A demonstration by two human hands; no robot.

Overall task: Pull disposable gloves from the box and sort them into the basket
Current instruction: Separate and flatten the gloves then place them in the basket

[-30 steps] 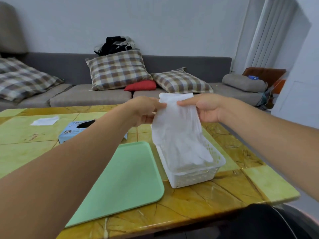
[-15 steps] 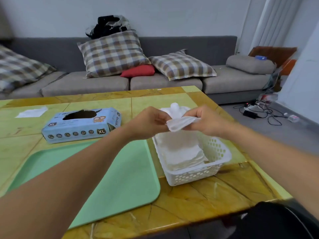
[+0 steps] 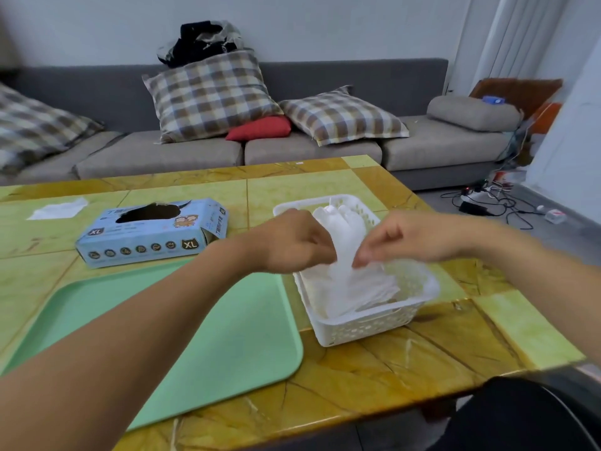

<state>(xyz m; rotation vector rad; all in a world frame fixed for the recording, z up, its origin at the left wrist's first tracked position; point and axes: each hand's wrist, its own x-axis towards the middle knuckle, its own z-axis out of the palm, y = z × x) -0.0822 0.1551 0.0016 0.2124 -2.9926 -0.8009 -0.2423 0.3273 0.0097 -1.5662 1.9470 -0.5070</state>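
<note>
A white perforated basket (image 3: 364, 327) stands on the table right of centre, holding a stack of white disposable gloves (image 3: 354, 294). Over it, my left hand (image 3: 292, 242) and my right hand (image 3: 406, 237) each pinch the cuff end of a white glove (image 3: 341, 229). The glove lies folded back, with its fingers resting toward the basket's far rim. The light blue glove box (image 3: 153, 236), marked XL, lies to the left with its torn top opening facing up.
A pale green tray (image 3: 201, 340) lies in front of the box, left of the basket. A white paper scrap (image 3: 58, 208) sits at the far left. The yellow-green table (image 3: 390, 362) ends close on the right. A grey sofa with cushions stands behind.
Both hands have come down from chest height to the basket, bringing the glove with them. It hung full length a second ago; now it lies folded over the stack.
</note>
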